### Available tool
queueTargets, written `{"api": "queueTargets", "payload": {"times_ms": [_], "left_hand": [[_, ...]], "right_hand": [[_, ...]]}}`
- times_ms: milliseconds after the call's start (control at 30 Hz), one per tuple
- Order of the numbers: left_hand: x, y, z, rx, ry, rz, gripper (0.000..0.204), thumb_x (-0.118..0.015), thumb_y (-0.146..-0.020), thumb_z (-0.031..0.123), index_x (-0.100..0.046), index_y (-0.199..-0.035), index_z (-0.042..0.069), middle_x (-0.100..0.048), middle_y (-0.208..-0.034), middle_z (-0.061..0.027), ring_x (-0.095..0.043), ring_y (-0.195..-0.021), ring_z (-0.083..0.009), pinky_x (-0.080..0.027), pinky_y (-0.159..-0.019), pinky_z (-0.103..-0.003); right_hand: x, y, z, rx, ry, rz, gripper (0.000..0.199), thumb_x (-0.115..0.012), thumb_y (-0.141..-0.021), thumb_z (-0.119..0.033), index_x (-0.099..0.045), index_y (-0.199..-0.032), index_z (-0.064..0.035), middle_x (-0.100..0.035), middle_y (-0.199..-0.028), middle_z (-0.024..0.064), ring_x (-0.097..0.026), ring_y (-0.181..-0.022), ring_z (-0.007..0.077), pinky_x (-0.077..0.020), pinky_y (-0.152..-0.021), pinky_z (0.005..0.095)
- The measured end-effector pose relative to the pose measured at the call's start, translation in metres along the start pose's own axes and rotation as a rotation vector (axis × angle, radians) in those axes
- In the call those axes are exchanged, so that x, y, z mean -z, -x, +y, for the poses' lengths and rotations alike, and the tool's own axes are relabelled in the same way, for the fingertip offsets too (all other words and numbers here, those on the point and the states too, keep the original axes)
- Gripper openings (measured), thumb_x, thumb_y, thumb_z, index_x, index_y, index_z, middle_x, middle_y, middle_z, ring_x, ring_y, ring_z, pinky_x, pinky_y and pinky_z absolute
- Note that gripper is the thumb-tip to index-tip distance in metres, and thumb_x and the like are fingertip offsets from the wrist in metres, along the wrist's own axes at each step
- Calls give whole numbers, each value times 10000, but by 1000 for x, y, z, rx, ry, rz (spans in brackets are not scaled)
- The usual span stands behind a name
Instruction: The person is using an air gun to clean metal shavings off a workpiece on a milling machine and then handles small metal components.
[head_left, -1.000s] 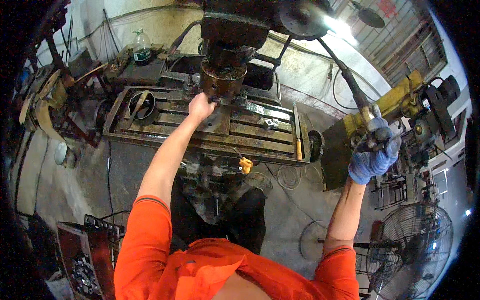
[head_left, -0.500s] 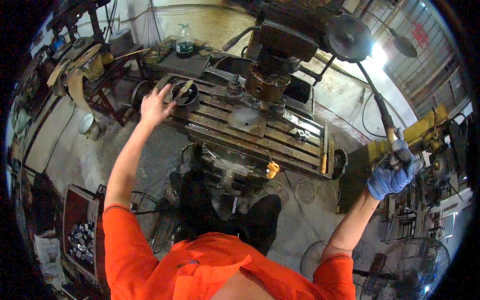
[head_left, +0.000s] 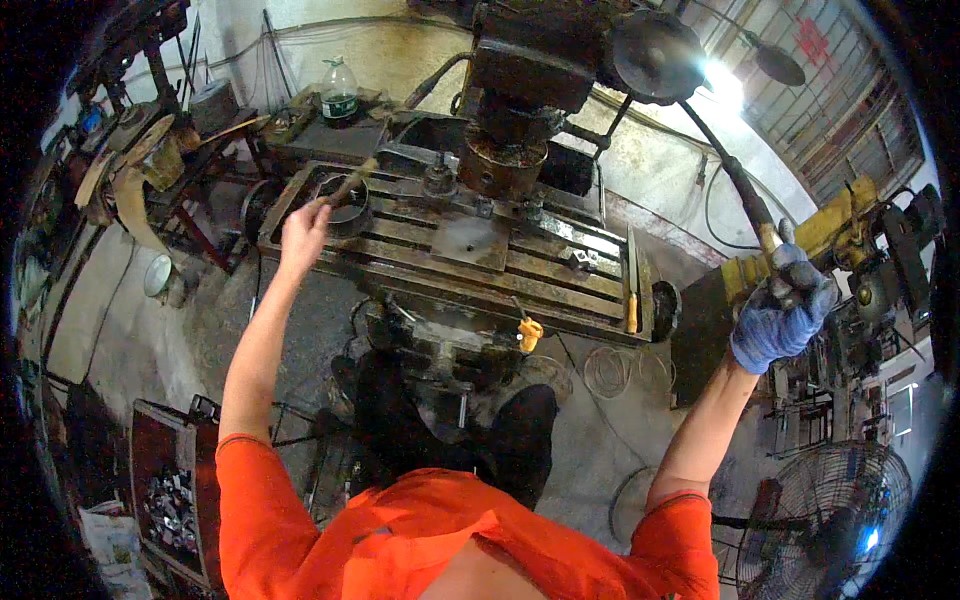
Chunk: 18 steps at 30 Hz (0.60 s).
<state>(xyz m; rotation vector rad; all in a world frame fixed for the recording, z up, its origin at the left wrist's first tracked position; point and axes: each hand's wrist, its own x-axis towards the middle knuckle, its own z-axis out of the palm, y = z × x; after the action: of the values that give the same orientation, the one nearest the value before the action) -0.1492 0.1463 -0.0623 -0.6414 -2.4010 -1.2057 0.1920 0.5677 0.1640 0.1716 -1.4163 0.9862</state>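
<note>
The lever (head_left: 742,190) is gripped by the right hand (head_left: 785,312), its gloved fingers curled. Farther off, the stick (head_left: 355,180) is pinched by the left hand's (head_left: 304,238) fingers over the bowl (head_left: 351,216) on the tabletop (head_left: 400,240); the rim is best kept unknocked.

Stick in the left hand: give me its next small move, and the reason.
Probably lift the stick a little clear of the round black bowl before carrying it sideways. The left hand grips its near end, and its shaft slants across the bowl in this view; whether it touches the rim can't be told, so a low sweep might catch it.
</note>
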Motion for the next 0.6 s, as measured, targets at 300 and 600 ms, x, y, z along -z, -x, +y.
{"api": "queueTargets", "payload": {"times_ms": [300,600], "left_hand": [[-108,-4,109,25,123,-119,255,-520,-835,211,-616,-1001,43,-618,-899,-188,-590,-865,-343,-464,-739,-405],[-148,-7,106,22,94,-123,249,-532,-818,194,-627,-988,40,-621,-895,-184,-593,-863,-343,-465,-752,-415]], "right_hand": [[-12,9,-11,28,-130,-129,390,-370,-912,-301,-501,-683,-14,-532,-685,118,-484,-681,202,-340,-918,403],[-2,20,-2,-154,-263,-82,471,-336,-918,-377,-553,-735,-1,-569,-751,140,-518,-805,231,-232,-1042,435]]}}
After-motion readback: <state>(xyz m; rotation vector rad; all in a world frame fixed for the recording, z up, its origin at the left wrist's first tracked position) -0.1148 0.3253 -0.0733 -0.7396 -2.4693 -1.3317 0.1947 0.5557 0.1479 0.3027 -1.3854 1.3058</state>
